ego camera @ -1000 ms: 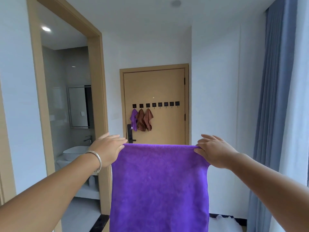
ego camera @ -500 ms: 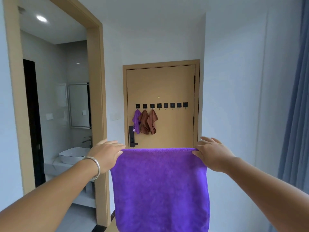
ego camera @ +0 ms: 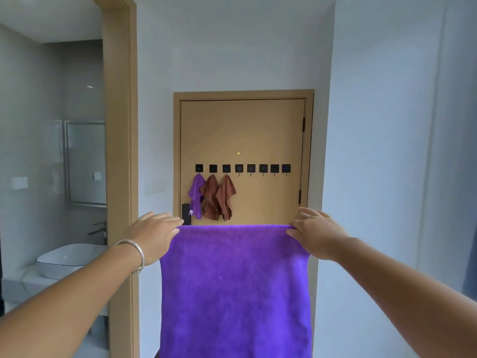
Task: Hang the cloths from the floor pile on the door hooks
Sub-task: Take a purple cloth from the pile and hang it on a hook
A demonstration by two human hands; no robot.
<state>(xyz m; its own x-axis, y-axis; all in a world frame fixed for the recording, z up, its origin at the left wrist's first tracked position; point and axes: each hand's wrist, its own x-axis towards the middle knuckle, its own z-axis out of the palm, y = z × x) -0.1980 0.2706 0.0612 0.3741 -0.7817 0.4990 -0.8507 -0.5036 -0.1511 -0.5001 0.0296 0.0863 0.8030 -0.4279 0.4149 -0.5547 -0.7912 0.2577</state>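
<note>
— What does the head view give you?

— I see both arms stretched out in front of me, holding a purple cloth (ego camera: 235,293) up by its top edge. My left hand (ego camera: 154,235) pinches the upper left corner, fingers lying over the top edge, thumb hidden behind the fabric. A silver bracelet (ego camera: 134,254) sits on that wrist.

— And the other side?

— My right hand (ego camera: 316,235) pinches the upper right corner the same way, fingers curled over the edge. Between the two grips the top edge runs taut and level; the cloth hangs flat and straight down, out past the bottom of the frame.

— Where is the door?

— Straight ahead, a tan door (ego camera: 242,130) in a matching frame. A row of eight black square hooks (ego camera: 242,168) runs across it. The three on the left are taken: a small purple cloth (ego camera: 196,196) on the first, then two brown cloths (ego camera: 218,197) side by side, touching each other. The other five hooks are bare. A dark door handle (ego camera: 186,214) shows just below the small purple cloth, partly behind my held cloth's top edge.

— Anything off to the side?

— On the left a doorway opens into a bathroom with a white basin (ego camera: 64,259), a faucet (ego camera: 99,228) above it and a mirror (ego camera: 86,162) on the wall.
</note>
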